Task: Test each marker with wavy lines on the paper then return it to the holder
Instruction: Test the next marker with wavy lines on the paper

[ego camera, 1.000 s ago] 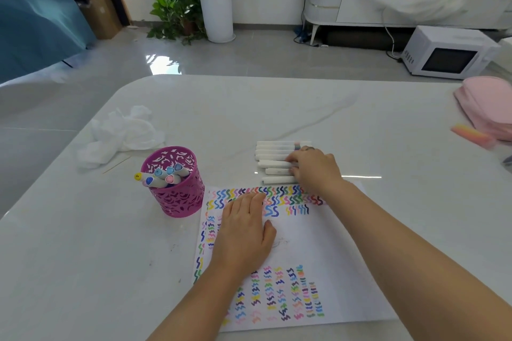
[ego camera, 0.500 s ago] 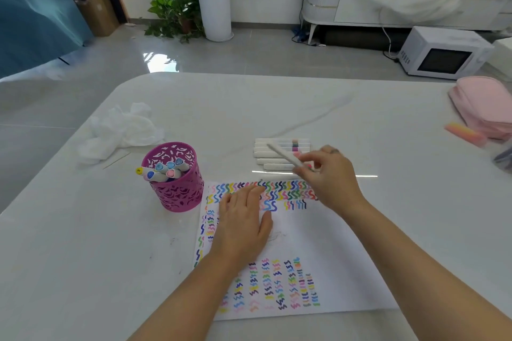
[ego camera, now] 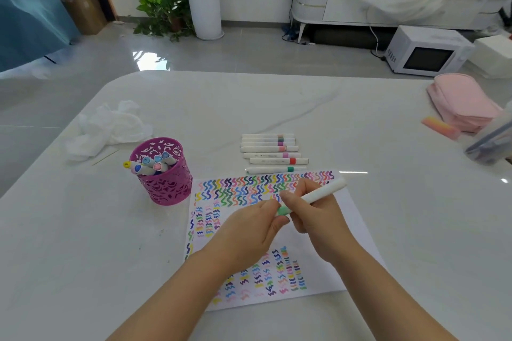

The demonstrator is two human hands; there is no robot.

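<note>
White-barrelled marker (ego camera: 318, 194) with a green cap end is held tilted above the paper (ego camera: 343, 219). The right hand (ego camera: 313, 219) grips the barrel; the left hand (ego camera: 249, 230), previously flat on the paper, now pinches the cap. Barrel printing is unreadable.

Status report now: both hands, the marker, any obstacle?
Right hand holds marker. Left hand pinches its green cap. Paper beneath, unobstructed.

A crumpled tissue (ego camera: 106, 127) lies on the table (ego camera: 277, 102) at left; a pink pouch (ego camera: 462, 102) sits at right. A microwave (ego camera: 426, 51) and plant (ego camera: 166, 12) stand on the floor.
</note>
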